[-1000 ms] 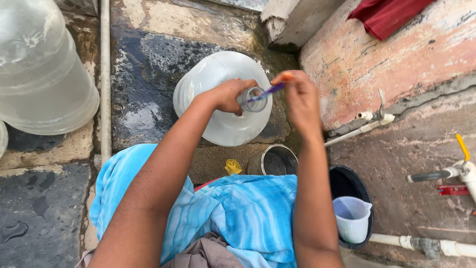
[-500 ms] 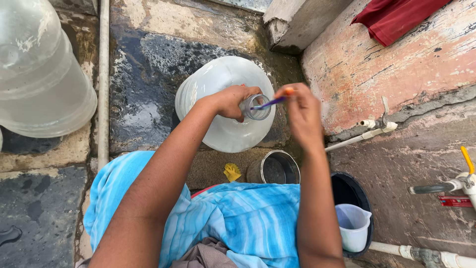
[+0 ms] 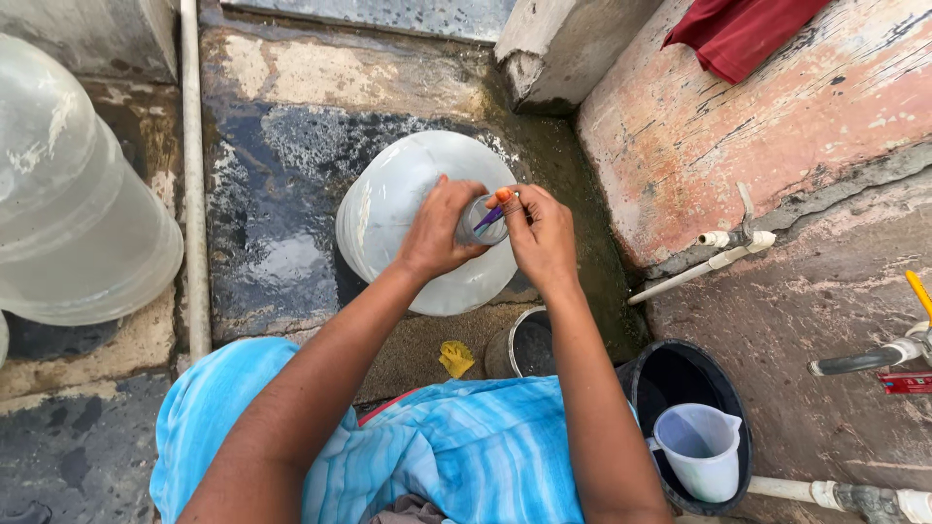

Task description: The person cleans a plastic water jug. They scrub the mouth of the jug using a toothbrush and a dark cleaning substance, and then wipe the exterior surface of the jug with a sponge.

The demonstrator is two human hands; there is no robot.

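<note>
A large clear water jug (image 3: 408, 209) stands upright on the wet stone floor in front of me. My left hand (image 3: 439, 233) grips the jug's neck (image 3: 482, 225) from the left. My right hand (image 3: 544, 238) pinches a thin purple and orange stick-like tool (image 3: 495, 209) whose tip goes into the mouth of the jug. Both forearms reach out over my blue striped garment (image 3: 437, 456).
A second big clear jug (image 3: 68, 213) lies at the left beside a white pipe (image 3: 192, 184). A small metal can (image 3: 524, 344) and a yellow scrap (image 3: 456, 357) sit near my knees. A black bucket (image 3: 646, 383) holding a white mug (image 3: 699, 448) stands right, near taps (image 3: 864, 359).
My hands stay on the jug's neck; the right hand has turned the purple tool a little, pointing it down into the mouth. The view has shifted slightly.
</note>
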